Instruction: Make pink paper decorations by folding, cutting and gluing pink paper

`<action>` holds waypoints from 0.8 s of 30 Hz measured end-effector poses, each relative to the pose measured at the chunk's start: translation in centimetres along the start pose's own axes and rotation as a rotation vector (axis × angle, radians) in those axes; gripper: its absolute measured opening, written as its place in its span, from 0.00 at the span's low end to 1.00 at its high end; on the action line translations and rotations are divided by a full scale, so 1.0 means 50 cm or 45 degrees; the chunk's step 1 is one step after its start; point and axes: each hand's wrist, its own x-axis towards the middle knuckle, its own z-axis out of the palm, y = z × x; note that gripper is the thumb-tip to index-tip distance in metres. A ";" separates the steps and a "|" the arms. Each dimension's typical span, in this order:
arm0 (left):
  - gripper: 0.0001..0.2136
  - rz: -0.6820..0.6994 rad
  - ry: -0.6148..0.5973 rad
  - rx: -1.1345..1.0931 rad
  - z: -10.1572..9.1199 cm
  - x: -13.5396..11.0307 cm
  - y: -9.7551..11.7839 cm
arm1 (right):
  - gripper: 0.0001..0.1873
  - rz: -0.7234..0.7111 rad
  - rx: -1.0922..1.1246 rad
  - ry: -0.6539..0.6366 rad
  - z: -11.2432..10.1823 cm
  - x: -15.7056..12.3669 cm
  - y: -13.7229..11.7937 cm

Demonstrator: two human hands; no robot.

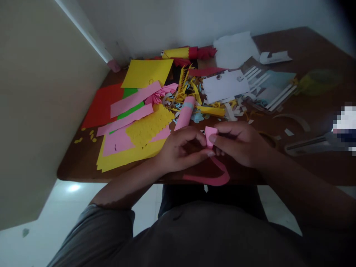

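Both hands hold one pink paper strip (pixel 221 180) close to the table's front edge. Its upper end is folded into a small flat shape between my fingers, and the rest curls down in a loop. My left hand (pixel 185 148) pinches the fold's left and lower side between thumb and fingertips. From the other side my right hand (pixel 240 142) grips it, thumb pressed on the front face. Just beyond the hands lies a rolled pink paper tube (pixel 185 113) with a light blue band.
Yellow sheets (pixel 147 72), a red sheet (pixel 102 105) and pink strips (pixel 136 98) lie at left. Paper scraps (pixel 197 116) fill the middle. A yellow-and-red paper roll (pixel 180 53) sits at the back. White cards (pixel 226 86) are behind the scraps; scissors (pixel 306 144) lie at right.
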 end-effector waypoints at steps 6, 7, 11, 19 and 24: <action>0.15 -0.272 0.243 -0.255 0.020 -0.005 -0.004 | 0.16 0.175 0.380 0.165 -0.003 0.013 0.019; 0.15 -0.295 0.259 -0.267 0.022 -0.006 -0.005 | 0.17 0.198 0.451 0.175 -0.004 0.015 0.025; 0.14 -0.321 0.312 -0.209 0.020 -0.009 -0.008 | 0.19 0.291 0.661 0.174 -0.004 0.018 0.042; 0.09 -0.311 0.304 -0.183 0.018 -0.001 0.001 | 0.16 0.346 0.788 0.234 0.003 0.022 0.041; 0.09 -0.354 0.308 -0.217 0.018 -0.004 -0.007 | 0.16 0.351 0.799 0.205 0.002 0.021 0.034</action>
